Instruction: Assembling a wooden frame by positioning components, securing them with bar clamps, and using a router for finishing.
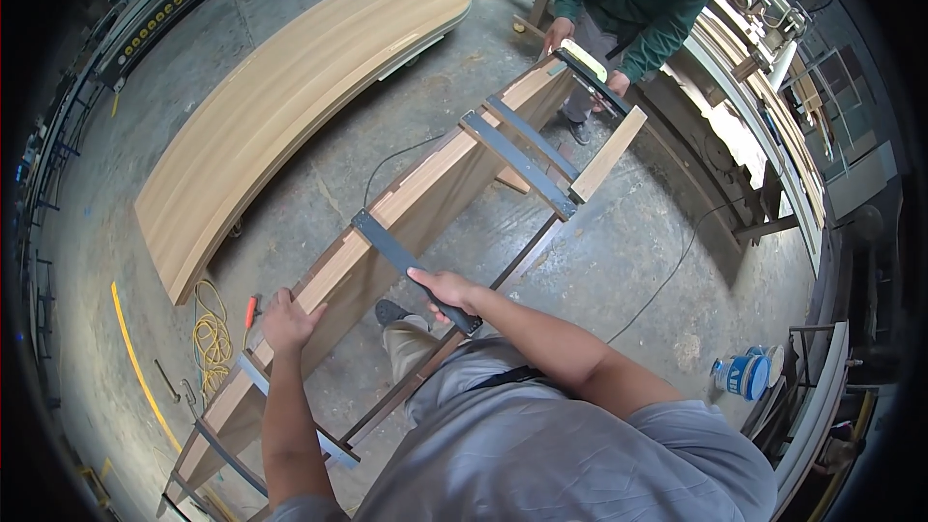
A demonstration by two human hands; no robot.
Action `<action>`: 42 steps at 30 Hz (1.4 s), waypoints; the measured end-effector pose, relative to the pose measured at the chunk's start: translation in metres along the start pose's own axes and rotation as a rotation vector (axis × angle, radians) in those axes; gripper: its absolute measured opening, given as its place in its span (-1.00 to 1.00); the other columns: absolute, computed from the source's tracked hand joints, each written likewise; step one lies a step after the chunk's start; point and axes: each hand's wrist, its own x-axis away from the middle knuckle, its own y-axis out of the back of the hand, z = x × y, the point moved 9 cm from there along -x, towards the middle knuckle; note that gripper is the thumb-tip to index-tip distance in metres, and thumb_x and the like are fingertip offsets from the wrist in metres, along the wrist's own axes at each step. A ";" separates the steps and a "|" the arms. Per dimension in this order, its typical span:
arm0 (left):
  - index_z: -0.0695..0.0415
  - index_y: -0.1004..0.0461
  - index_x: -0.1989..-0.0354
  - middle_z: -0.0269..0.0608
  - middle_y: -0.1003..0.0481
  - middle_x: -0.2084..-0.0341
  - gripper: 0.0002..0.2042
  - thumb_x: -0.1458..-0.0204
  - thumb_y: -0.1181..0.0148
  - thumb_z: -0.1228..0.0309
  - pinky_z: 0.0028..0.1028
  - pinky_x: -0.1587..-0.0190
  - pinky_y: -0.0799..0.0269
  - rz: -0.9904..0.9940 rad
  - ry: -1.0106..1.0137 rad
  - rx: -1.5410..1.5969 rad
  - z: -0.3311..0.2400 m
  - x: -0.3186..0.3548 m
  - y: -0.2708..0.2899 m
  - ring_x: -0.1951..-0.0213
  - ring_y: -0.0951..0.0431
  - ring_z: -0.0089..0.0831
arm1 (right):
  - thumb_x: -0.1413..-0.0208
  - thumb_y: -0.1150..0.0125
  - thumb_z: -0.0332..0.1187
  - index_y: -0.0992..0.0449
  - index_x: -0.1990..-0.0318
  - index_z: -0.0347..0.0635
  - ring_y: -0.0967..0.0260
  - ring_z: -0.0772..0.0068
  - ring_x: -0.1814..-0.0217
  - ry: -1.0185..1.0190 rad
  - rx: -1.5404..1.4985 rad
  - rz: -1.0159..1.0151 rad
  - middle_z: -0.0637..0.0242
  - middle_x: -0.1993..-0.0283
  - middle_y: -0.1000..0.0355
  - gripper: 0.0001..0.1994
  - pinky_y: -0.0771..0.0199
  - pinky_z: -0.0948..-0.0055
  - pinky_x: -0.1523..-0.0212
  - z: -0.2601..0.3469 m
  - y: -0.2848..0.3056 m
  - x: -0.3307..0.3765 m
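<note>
The long laminated wood beam (pixel 425 193) lay clamped in a row of dark metal bar clamps, its long axis running from just below the person's left fingers up and away to the right, toward the co-worker at the far end. The left hand (pixel 288 321) rested on the beam's top edge, fingers curled over the wood, pressing rather than gripping fully. The right hand (pixel 447 290) was wrapped around the near bar clamp (pixel 406 266), fingers closed on its flat bar close to its lower end, which reached out to the right of the beam. That clamp crossed the beam squarely, so its bar ran from between the two hands out past the right fingers. The right hand was the nearer one to the clamp; the left sat just short of it along the beam.

Farther up the beam from both hands lay two more clamps (pixel 522 159), and beyond them the co-worker's hands (pixel 580 53) held the end clamp. Left of the left fingers, well apart, a wide curved wood panel (pixel 290 97) stood on the concrete floor (pixel 628 271), with a coiled yellow cord (pixel 213 338) nearer.
</note>
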 end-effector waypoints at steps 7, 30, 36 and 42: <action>0.14 -0.38 0.25 -0.11 -0.52 0.35 -0.34 0.38 -0.38 -0.16 -0.21 0.22 -0.45 -0.054 -0.012 -0.010 0.002 0.000 0.000 0.27 -0.54 -0.10 | -0.12 0.06 0.31 -0.33 0.36 -0.25 -0.24 0.47 0.76 0.000 -0.009 -0.013 0.35 0.67 -0.24 -0.36 -0.30 0.46 0.77 -0.001 0.000 -0.001; 0.15 -0.37 0.23 -0.09 -0.52 0.36 -0.32 0.38 -0.39 -0.16 -0.21 0.17 -0.45 -0.039 -0.011 -0.024 0.000 0.000 0.001 0.25 -0.54 -0.10 | -0.14 0.03 0.28 -0.29 0.42 -0.20 -0.23 0.50 0.74 0.012 -0.027 0.020 0.36 0.68 -0.22 -0.40 -0.29 0.49 0.76 -0.002 -0.001 -0.003; 0.13 -0.34 0.25 -0.06 -0.51 0.36 -0.32 0.36 -0.36 -0.20 -0.16 0.25 -0.44 -0.041 -0.041 -0.012 0.002 -0.002 -0.001 0.29 -0.54 -0.08 | -0.20 0.11 0.21 -0.33 0.41 -0.11 -0.24 0.52 0.76 0.017 -0.027 0.024 0.37 0.66 -0.25 -0.48 -0.29 0.49 0.79 0.002 -0.003 -0.001; 0.13 -0.35 0.25 -0.07 -0.50 0.37 -0.33 0.35 -0.35 -0.19 -0.17 0.27 -0.44 -0.059 -0.036 -0.008 0.003 -0.004 -0.002 0.28 -0.53 -0.09 | -0.22 0.12 0.21 -0.32 0.45 -0.14 -0.24 0.48 0.76 -0.019 -0.018 0.016 0.35 0.68 -0.25 -0.46 -0.29 0.48 0.76 0.002 -0.003 -0.001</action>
